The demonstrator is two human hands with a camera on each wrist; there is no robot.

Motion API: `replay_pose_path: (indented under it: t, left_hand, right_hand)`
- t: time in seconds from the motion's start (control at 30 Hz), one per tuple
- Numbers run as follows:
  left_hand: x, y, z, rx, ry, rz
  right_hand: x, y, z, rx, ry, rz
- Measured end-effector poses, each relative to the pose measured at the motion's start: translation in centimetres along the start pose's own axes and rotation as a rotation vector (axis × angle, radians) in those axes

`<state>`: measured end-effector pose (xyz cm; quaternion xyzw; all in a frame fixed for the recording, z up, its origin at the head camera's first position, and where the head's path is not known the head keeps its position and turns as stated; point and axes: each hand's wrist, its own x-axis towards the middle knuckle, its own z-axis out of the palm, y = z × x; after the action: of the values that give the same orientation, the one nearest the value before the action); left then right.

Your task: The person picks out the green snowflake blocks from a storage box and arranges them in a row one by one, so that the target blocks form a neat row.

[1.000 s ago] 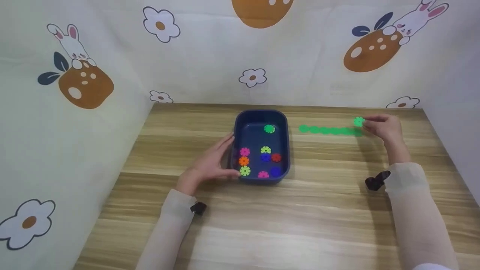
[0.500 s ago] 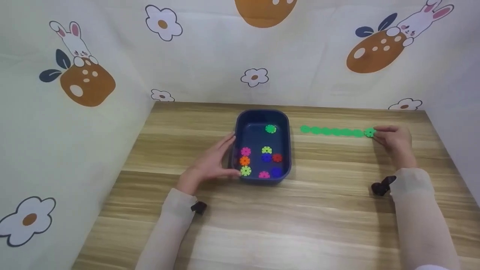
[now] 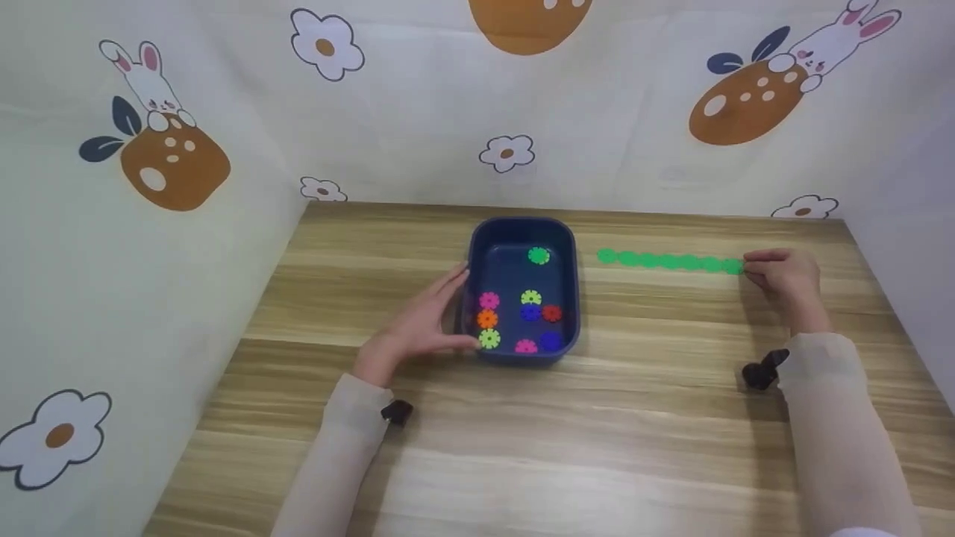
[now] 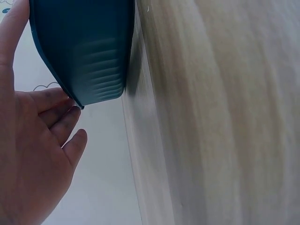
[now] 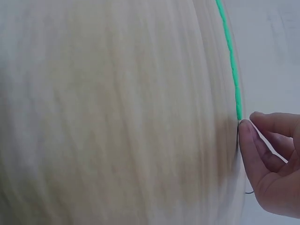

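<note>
At the right, several green snowflake discs (image 3: 671, 261) lie flat in a line running left to right. My right hand (image 3: 789, 285) pinches the outer edge of the rightmost green snowflake disc (image 3: 733, 266) with thumb and fingertips, low over the table. In the right wrist view, the line shows as a thin green strip ending at the thumb. My left hand (image 3: 418, 321) rests against the left side of a dark blue plastic box (image 3: 571, 298), fingertips on its rim and thumb by the near left corner. The left wrist view shows those fingers (image 4: 63, 110) loosely bent at the rim.
Inside the box lie loose snowflake discs: green (image 3: 539, 256), orange (image 3: 487, 318), red (image 3: 551, 313), plus pink, blue and yellow-green ones. Printed cloth (image 3: 418, 97) encloses the wood-grain table (image 3: 597, 432) at the back and sides. Each wrist carries a small black camera.
My right hand has moved right and down, bringing a raised green snowflake disc to the right end of the line, where it now lies flat. My left hand stays at the box.
</note>
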<state>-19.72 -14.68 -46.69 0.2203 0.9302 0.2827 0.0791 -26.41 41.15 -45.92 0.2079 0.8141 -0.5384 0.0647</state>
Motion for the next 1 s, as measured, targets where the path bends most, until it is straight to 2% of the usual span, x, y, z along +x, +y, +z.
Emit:
replay_pose_path:
  t: [0.1, 0.27, 0.5, 0.67, 0.8, 0.87, 1.0]
  left_hand:
    - [-0.1, 0.1, 0.0, 0.000, -0.002, -0.004]
    - [-0.2, 0.0, -0.1, -0.010, -0.003, -0.003]
    - [-0.1, 0.1, 0.0, -0.003, -0.008, -0.014]
    - [-0.1, 0.3, -0.1, -0.015, -0.008, -0.001]
    - [0.0, 0.3, -0.2, -0.016, -0.007, 0.002]
    - [0.0, 0.2, -0.2, -0.013, -0.006, 0.002]
    - [0.1, 0.1, -0.2, -0.001, -0.007, 0.009]
  right_hand:
    - [-0.4, -0.2, -0.2, 0.015, -0.007, -0.003]
    - [-0.9, -1.0, -0.3, 0.104, -0.029, -0.015]
    - [-1.7, -2.9, 0.9, 0.164, -0.035, -0.113]
    - [-2.5, -4.5, 2.7, 0.310, -0.065, -0.187]
    - [-3.3, -6.0, 4.8, 0.326, -0.081, -0.245]
    - [-4.0, -7.0, 5.9, 0.378, -0.113, -0.259]
    - [-4.7, -8.2, 8.6, 0.413, -0.169, -0.300]
